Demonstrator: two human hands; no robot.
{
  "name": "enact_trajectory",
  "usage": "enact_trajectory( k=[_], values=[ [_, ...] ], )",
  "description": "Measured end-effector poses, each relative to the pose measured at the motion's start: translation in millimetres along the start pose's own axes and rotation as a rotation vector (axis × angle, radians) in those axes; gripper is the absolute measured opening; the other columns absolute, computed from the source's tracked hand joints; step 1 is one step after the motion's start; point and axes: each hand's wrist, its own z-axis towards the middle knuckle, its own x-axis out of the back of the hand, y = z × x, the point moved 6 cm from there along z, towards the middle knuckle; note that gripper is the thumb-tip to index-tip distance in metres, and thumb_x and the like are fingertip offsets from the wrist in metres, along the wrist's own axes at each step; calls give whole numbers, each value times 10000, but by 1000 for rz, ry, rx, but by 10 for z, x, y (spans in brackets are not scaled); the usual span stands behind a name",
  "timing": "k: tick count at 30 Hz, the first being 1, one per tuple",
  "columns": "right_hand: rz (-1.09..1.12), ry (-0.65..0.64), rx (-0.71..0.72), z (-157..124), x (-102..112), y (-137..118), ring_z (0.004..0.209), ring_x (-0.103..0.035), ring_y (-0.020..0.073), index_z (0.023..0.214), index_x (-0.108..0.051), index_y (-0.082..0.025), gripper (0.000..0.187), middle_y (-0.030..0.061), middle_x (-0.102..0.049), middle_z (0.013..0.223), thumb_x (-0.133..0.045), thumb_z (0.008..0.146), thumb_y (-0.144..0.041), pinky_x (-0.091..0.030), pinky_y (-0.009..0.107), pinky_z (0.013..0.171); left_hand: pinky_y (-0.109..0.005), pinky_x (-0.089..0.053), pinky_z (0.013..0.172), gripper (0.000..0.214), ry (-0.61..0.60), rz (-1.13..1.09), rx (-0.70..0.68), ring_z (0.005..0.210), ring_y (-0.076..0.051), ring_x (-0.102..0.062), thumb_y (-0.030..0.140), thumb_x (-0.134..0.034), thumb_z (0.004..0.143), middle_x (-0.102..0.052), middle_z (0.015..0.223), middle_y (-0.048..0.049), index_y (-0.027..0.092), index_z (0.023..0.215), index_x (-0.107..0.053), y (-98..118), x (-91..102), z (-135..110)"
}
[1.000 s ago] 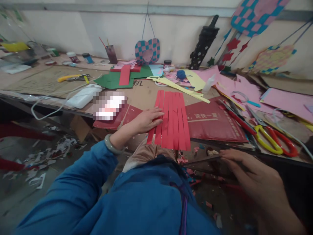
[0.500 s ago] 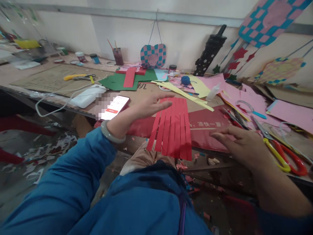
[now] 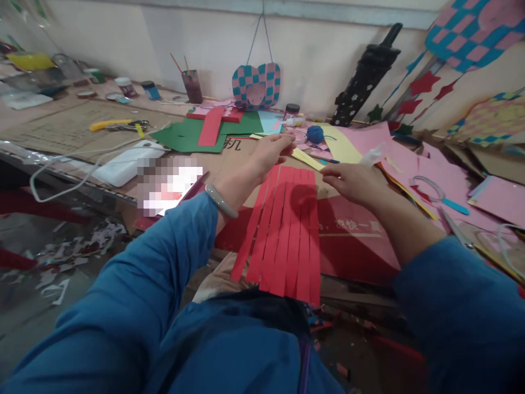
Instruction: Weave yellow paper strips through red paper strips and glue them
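Red paper cut into long strips (image 3: 287,219), joined at the far end, lies over the table's front edge and reaches toward my lap. Just beyond it, yellow paper strips (image 3: 305,158) run slantwise. My left hand (image 3: 270,156) is above the strips' middle with bent fingers close together; whether they grip anything is hidden. At the strips' right end, my right hand (image 3: 353,180) has thumb and fingertips closed on the yellow paper and covers that end. A blue yarn ball (image 3: 315,134) sits behind.
To the left lie a phone (image 3: 180,189), a white power bank (image 3: 131,162) with its cable, and yellow-handled pliers (image 3: 118,125). Green card (image 3: 184,137) lies behind. Pink paper (image 3: 435,175) and scissors (image 3: 455,227) are at the right. A black umbrella (image 3: 365,76) leans on the wall.
My right hand has come left and away from me, from near the scissors to the yellow strips. My left hand has moved slightly forward, its fingers more bent. The view has shifted.
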Motion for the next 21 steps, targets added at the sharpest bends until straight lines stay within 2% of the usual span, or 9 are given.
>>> enact_trajectory(
  k=[4,9,15,21],
  values=[
    [-86,-82,20,359,-150,-17,1071,-657,251,1230,-709,-232,426,65,-730,1189,-454,894,-295,-476,333,833,-250,-433,792,158,20,-31,63,788,-104,-617,243,-555,909,-667,821,-7,177,775,-605,-121,-139,95],
    [-105,-184,81,666,-355,-35,958,-672,239,1147,-745,-225,384,78,-753,1087,-504,861,-311,-465,321,747,-239,-434,783,147,33,-99,157,722,-85,-582,167,-557,902,-626,753,7,162,759,-587,-296,-249,90],
    [-86,-285,144,843,-465,8,828,-657,200,970,-784,-247,271,45,-760,927,-591,789,-305,-443,291,668,-235,-431,771,138,23,-119,196,709,-78,-575,150,-562,908,-630,755,13,154,781,-618,-357,-252,85],
    [-24,-333,156,859,-485,-4,781,-652,186,856,-781,-243,201,37,-746,840,-594,785,-267,-450,279,664,-231,-433,774,113,9,-73,180,756,-89,-607,170,-592,893,-650,764,3,157,789,-634,-367,-246,78]
  ],
)
